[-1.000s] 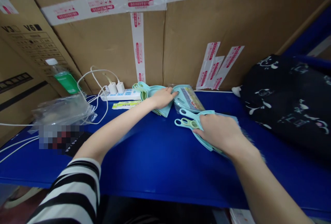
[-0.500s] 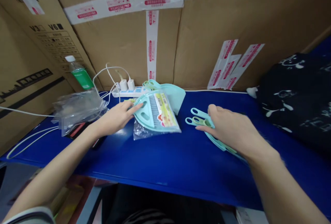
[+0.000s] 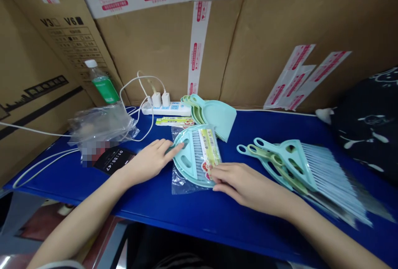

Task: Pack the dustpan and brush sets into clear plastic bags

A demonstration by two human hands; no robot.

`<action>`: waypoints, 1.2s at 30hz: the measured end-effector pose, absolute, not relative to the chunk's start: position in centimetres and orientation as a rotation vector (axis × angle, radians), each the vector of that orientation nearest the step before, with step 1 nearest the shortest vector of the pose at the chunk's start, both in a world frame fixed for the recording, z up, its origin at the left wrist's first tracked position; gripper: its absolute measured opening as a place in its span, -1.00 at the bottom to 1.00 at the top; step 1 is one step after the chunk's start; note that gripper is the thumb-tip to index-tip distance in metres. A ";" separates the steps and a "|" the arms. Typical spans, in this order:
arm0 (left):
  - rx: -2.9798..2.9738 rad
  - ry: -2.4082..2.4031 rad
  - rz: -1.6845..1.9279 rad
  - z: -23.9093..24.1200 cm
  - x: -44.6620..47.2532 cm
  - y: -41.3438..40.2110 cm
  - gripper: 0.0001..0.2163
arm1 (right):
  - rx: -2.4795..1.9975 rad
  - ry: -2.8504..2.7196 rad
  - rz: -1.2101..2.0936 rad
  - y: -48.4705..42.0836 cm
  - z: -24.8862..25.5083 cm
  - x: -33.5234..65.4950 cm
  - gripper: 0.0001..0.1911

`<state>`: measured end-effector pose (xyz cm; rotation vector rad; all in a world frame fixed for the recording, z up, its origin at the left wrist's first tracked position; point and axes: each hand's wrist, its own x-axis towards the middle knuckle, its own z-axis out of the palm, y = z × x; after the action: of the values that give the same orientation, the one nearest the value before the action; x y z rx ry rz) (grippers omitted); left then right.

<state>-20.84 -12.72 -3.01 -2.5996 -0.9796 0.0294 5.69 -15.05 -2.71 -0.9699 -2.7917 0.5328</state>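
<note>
My left hand (image 3: pixel 154 159) has its fingers bent over the left edge of a bagged dustpan and brush (image 3: pixel 186 157), the forefinger lying on the brush's light blue body, near one of its holes. My right hand (image 3: pixel 238 184) is at the near right corner of the same set, thumb and forefinger drawn close at the edge. I can't tell whether either hand is clamped on it or only resting there.

The set lies flat on the blue table (image 3: pixel 149 196) in front of me, between my hands, with its clear bag (image 3: pixel 180 188) spreading toward me and a printed card (image 3: pixel 210 146) over the bristles. Just behind it is a stack of dustpans (image 3: pixel 219 115), blue on top with green among them. Some paper labels (image 3: pixel 174 121) lie to its left, in front of a white power strip (image 3: pixel 168 109).

Beyond my right hand is a fanned pile of brushes (image 3: pixel 295 157), blue and green, bristles pointing right. Past my left hand are a phone (image 3: pixel 112 159), crumpled plastic (image 3: pixel 102 124) and a green-labelled bottle (image 3: pixel 105 90). A black patterned bag (image 3: pixel 367 124) sits at far right, and taped cardboard (image 3: pixel 149 41) stands along the back.
</note>
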 end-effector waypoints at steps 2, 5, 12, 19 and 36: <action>-2.620 -0.986 0.031 -3.1 -21.1 -12.7 -0.51 | -1.094 -2.759 0.510 -14.9 -2.2 6.5 -0.74; -2.640 -0.980 0.005 -3.2 -21.5 -12.6 -0.52 | -1.437 -2.773 0.355 -14.6 -1.8 7.8 -0.68; -2.680 -0.914 0.009 -3.5 -21.4 -12.9 -0.53 | -1.465 -2.461 0.138 -14.3 -3.0 6.7 -0.89; -2.694 -0.912 -0.095 -3.4 -21.8 -12.7 -0.54 | -1.679 -2.342 0.461 -13.4 -4.1 6.6 -0.88; -2.708 -0.890 -0.063 -3.5 -21.6 -12.9 -0.53 | -1.351 -1.978 1.191 -12.1 -4.9 7.2 -0.77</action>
<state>-21.62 -12.86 -3.48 -2.7080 -0.8904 -0.0631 7.20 -12.15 -4.86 -1.3514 -1.9783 1.1906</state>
